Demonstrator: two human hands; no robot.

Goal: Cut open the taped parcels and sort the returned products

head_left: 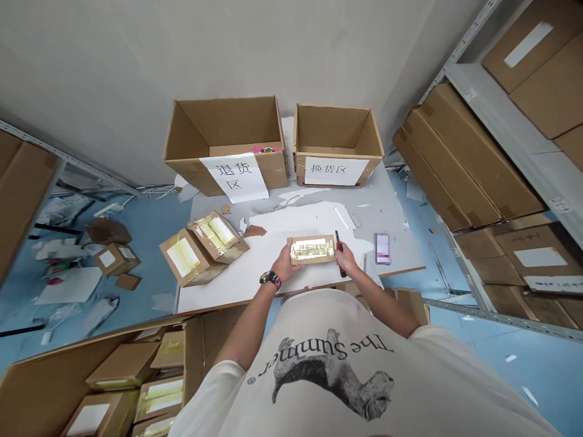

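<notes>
A small taped cardboard box (312,249) with a white label is in front of me, just above the white table top. My left hand (283,262) grips the box's left end. In my right hand (347,260) is a black and red utility knife (338,241), held upright against the box's right end. Whether the knife's blade is out, I cannot make out. Two taped cardboard boxes, one nearer (186,258) and one behind it (219,235), stand on the table to the left.
Two open cartons with paper signs, left (186,176) and right (339,149), stand at the table's back. A phone (382,249) lies right. A large carton (36,376) full of boxes is at lower left. A shelf (523,130) of cartons stands right.
</notes>
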